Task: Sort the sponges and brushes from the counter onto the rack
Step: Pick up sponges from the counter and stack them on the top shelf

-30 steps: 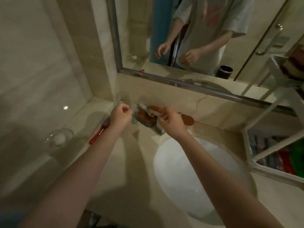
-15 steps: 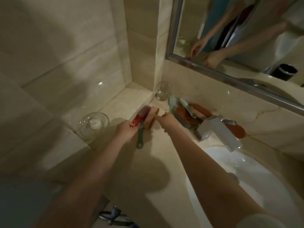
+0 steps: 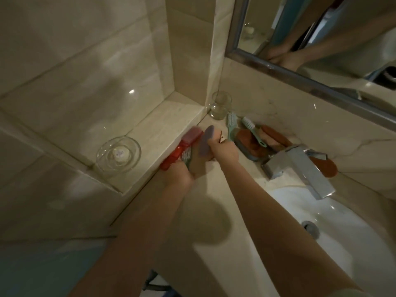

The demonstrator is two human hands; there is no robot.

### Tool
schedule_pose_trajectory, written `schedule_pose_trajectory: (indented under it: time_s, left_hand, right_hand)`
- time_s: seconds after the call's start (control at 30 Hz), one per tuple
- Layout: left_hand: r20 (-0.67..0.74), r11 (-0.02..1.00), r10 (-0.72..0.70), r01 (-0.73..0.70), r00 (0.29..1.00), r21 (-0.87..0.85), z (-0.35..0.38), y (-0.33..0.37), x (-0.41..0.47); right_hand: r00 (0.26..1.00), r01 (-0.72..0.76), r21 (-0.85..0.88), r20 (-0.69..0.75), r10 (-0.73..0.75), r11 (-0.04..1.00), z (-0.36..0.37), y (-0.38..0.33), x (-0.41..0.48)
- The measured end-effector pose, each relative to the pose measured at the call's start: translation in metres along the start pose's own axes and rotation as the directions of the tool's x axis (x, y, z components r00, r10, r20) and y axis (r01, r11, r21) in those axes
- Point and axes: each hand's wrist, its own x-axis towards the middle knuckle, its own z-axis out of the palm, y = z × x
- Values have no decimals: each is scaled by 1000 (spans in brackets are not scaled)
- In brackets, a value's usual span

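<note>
The forearms reach in from the front edge of the counter (image 3: 210, 194) toward its back left corner. The left hand (image 3: 179, 174) is curled round the handle of a grey brush (image 3: 186, 156), bristles up. A red brush (image 3: 174, 154) lies against the foot of the ledge (image 3: 162, 129), touching that hand; I cannot tell whether the hand holds it too. Just beside, the right hand (image 3: 224, 150) pinches a purple sponge (image 3: 206, 140), raised on edge, with something paler behind it that is too blurred to name.

Further back, along the counter's rear edge, a green brush (image 3: 231, 123) and a second green brush (image 3: 250, 127) lie beside several orange sponges (image 3: 246, 139), one of them partly behind the tap (image 3: 300, 168). A glass (image 3: 220, 105) stands in the corner itself, and a dish (image 3: 135, 151) holding soap sits on the ledge. The basin (image 3: 342, 232) is to the right, the mirror (image 3: 321, 50) above.

The rack is out of view, so nothing can be counted as sorted. By my reading this is an early gathering step: two or three items are in hand, and at least two brushes and the orange sponges remain to be picked up and carried over.
</note>
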Motion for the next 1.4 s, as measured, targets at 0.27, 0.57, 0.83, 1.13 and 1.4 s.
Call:
schedule_pose_trajectory:
  time_s: [0.27,0.57,0.83,1.13,1.4]
  left_hand:
    - [-85,980,-75,58,994,-188,2,11,-4]
    - [140,918,-27,80,990,-388,-7,27,-5]
    - [230,893,161,-43,960,-447,-17,67,-43]
    - [152,664,456,-222,877,-714,-43,164,-128]
    - [102,560,658,-394,746,-729,-40,260,-214]
  right_hand:
    - [996,-10,278,-87,36,960,-35,38,-2]
    - [989,-126,604,142,49,787,-59,63,-19]
    - [993,-58,723,112,-35,688,-103,73,-45]
    - [968,247,747,-224,-117,617,-219,85,-107]
    - [787,534,489,-585,-195,689,-335,111,-190]
